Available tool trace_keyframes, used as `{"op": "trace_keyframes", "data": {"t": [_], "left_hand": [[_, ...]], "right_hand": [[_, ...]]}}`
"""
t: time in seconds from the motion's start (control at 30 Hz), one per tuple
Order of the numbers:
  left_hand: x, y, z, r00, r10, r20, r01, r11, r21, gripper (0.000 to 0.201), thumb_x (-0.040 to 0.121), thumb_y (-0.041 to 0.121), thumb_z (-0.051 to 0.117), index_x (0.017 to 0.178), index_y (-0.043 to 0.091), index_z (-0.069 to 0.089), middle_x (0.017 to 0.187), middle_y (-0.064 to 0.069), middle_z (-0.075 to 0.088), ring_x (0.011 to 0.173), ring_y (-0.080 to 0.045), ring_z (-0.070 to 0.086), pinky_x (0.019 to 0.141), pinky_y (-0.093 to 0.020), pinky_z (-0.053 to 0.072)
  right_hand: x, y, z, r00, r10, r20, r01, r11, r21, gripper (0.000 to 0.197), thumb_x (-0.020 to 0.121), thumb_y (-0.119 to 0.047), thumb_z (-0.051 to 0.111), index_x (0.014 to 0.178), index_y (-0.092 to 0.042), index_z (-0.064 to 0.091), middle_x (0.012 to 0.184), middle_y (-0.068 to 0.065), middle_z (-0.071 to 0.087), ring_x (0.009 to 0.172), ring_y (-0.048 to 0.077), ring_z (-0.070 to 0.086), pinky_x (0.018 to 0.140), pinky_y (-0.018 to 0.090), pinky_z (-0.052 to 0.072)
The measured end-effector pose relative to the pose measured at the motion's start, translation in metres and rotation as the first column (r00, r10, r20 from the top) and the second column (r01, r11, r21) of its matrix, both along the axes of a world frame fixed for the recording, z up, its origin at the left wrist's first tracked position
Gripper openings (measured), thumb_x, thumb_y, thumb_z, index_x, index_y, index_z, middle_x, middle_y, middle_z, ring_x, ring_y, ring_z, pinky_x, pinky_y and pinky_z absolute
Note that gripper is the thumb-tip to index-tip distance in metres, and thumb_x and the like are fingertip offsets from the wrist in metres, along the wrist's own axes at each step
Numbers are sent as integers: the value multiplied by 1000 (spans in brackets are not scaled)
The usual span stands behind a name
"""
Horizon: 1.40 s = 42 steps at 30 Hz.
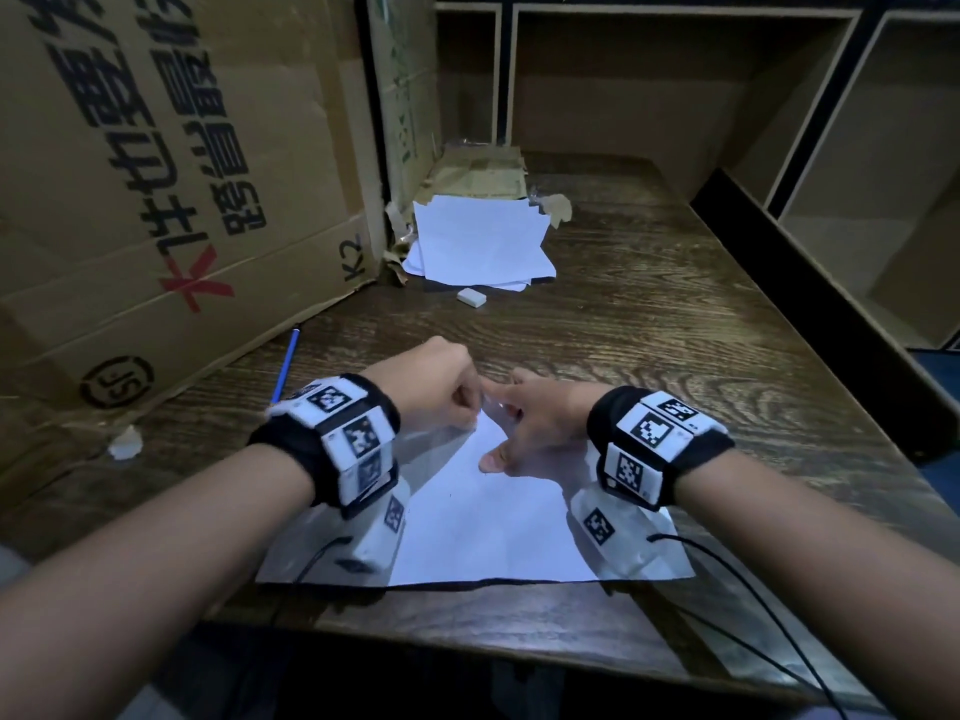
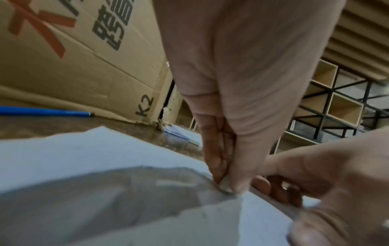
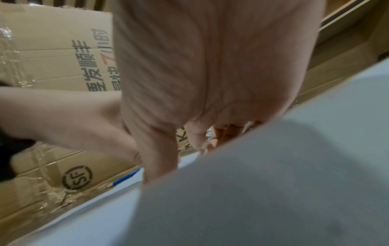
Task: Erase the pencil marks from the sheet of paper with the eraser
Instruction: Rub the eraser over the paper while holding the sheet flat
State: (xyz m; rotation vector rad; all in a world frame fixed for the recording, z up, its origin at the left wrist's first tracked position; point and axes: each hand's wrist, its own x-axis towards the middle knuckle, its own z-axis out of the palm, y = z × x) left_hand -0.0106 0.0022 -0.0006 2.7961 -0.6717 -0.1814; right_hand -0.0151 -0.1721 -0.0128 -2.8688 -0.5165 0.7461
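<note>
The white sheet of paper (image 1: 483, 522) lies near the table's front edge, with only a few faint specks visible on it. My left hand (image 1: 470, 407) pinches the sheet's far edge between thumb and fingers (image 2: 229, 188). My right hand (image 1: 498, 428) holds the same edge just to the right, thumb on top and fingers (image 2: 273, 188) curled beneath. In the right wrist view the lifted sheet (image 3: 273, 183) hides most of my fingertips. The white eraser (image 1: 471, 297) lies untouched on the table well beyond both hands.
A blue pencil (image 1: 287, 363) lies left of my hands beside a big cardboard box (image 1: 156, 200). A stack of white paper (image 1: 480, 241) sits behind the eraser. Wooden shelves (image 1: 857, 174) run along the right. A crumpled scrap (image 1: 124, 443) lies at the left.
</note>
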Motion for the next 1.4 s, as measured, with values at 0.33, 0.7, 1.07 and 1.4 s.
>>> {"op": "trace_keyframes", "data": {"t": [0.33, 0.7, 1.07, 1.4], "left_hand": [[-32, 8, -3, 997, -71, -17, 70, 996, -49, 10, 85, 21, 73, 76, 23, 75, 69, 13, 68, 67, 1, 62, 66, -22, 52], [-33, -1, -7, 996, -90, -1, 90, 994, -61, 3, 85, 26, 75, 82, 26, 77, 72, 17, 65, 73, -4, 65, 70, -28, 56], [-40, 11, -6, 997, -70, -32, 68, 995, -78, 7, 85, 26, 75, 89, 23, 79, 76, 13, 71, 73, 0, 66, 70, -26, 57], [-50, 11, -5, 986, -126, -108, 119, 990, -72, 6, 82, 23, 75, 86, 21, 79, 73, 11, 73, 69, 0, 67, 70, -25, 56]], "right_hand": [[-2, -11, 6, 998, 67, -7, -66, 997, 48, 76, 84, -50, 74, 150, -39, 36, 127, -7, 32, 133, 32, 40, 101, 33, 34], [-21, -25, 13, 992, 120, 33, -120, 993, -11, 70, 91, -46, 67, 150, -52, 30, 152, -9, 22, 136, 14, 34, 101, 21, 28], [-23, -27, 6, 990, 124, -64, -130, 988, -86, 93, 78, -85, 49, 153, -57, 2, 162, -27, -15, 152, 15, 20, 121, 43, 27], [-4, -22, -2, 998, 46, -45, -53, 987, -154, 92, 81, -82, 48, 153, -56, -3, 164, -23, -16, 154, 16, 16, 122, 45, 23]]}}
